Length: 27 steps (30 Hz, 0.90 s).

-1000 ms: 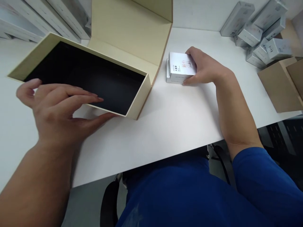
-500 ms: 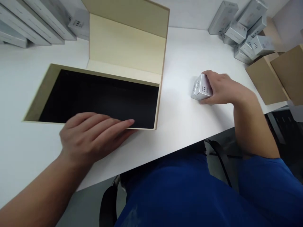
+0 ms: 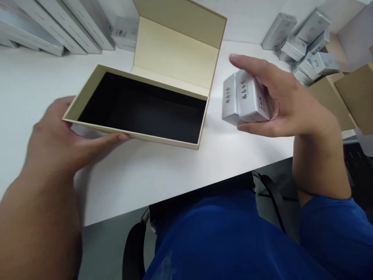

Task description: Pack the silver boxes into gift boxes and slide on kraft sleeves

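Note:
An open beige gift box (image 3: 186, 143) with a black inside lies on the white table (image 3: 163, 171), its lid (image 3: 177, 50) standing up behind it. My left hand (image 3: 58, 136) grips the box's near left corner, thumb over the rim and fingers along the front wall. My right hand (image 3: 279, 101) holds two small silver-white cartons (image 3: 243, 99) side by side, lifted off the table just right of the box.
Long grey-white boxes (image 3: 58, 23) lie stacked at the back left. A pile of small silver cartons (image 3: 305, 35) sits at the back right beside brown cardboard boxes (image 3: 344, 93). The table's near edge runs above my blue-clothed lap.
My right hand has lifted the small cartons off the table and turned them upright. My left hand slid left along the box front to its near left corner.

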Each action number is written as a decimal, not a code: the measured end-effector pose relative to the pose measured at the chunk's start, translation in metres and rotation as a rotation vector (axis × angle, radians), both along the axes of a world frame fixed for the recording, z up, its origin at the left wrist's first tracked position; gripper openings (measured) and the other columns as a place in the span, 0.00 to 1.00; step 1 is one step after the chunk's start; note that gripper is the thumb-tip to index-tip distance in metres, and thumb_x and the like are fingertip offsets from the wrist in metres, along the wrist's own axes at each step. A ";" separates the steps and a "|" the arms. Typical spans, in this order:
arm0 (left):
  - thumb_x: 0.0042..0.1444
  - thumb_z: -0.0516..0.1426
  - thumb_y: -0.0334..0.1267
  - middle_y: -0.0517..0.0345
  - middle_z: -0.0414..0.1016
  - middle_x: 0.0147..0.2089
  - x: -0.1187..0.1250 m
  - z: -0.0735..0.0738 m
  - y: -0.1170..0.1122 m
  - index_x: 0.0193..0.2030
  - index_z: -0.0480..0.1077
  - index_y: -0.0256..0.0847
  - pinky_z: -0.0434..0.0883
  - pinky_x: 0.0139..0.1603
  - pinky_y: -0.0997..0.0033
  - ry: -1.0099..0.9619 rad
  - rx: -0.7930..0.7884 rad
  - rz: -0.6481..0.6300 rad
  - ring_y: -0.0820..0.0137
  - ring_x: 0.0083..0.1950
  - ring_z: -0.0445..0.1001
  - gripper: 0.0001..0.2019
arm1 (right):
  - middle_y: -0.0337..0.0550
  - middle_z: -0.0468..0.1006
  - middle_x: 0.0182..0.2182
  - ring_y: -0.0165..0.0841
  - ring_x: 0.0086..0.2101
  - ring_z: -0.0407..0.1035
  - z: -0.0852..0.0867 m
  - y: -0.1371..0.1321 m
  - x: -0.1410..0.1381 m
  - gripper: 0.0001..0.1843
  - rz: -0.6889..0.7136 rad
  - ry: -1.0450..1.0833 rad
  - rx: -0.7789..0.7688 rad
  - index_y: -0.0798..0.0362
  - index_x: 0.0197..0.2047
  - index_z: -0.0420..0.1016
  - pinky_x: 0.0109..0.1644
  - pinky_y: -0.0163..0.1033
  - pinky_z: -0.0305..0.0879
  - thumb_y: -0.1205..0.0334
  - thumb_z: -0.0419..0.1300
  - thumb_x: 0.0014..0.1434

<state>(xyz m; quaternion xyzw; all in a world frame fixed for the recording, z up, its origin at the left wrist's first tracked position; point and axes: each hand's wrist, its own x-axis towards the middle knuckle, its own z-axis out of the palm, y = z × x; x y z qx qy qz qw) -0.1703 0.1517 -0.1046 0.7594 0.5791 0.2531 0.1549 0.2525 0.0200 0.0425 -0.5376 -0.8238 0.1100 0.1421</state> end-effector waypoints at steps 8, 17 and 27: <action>0.48 0.62 0.80 0.57 0.85 0.45 0.035 0.005 -0.017 0.55 0.78 0.51 0.78 0.57 0.50 -0.108 0.053 -0.539 0.55 0.47 0.83 0.39 | 0.48 0.76 0.58 0.47 0.54 0.74 0.012 0.041 -0.077 0.39 0.082 -0.203 -0.010 0.48 0.71 0.65 0.52 0.46 0.69 0.51 0.65 0.59; 0.55 0.62 0.76 0.58 0.85 0.46 0.030 0.003 -0.015 0.57 0.77 0.51 0.75 0.52 0.58 -0.147 0.049 -0.654 0.58 0.47 0.82 0.35 | 0.48 0.73 0.55 0.35 0.37 0.66 -0.011 0.051 -0.060 0.34 0.065 -0.413 -0.166 0.47 0.66 0.72 0.40 0.40 0.56 0.58 0.69 0.55; 0.59 0.59 0.75 0.59 0.84 0.45 0.035 -0.003 -0.012 0.56 0.76 0.50 0.73 0.52 0.58 -0.115 0.108 -0.744 0.59 0.46 0.81 0.34 | 0.44 0.78 0.44 0.41 0.45 0.72 -0.033 0.055 -0.054 0.25 0.028 -0.381 -0.399 0.47 0.54 0.81 0.50 0.43 0.61 0.48 0.72 0.55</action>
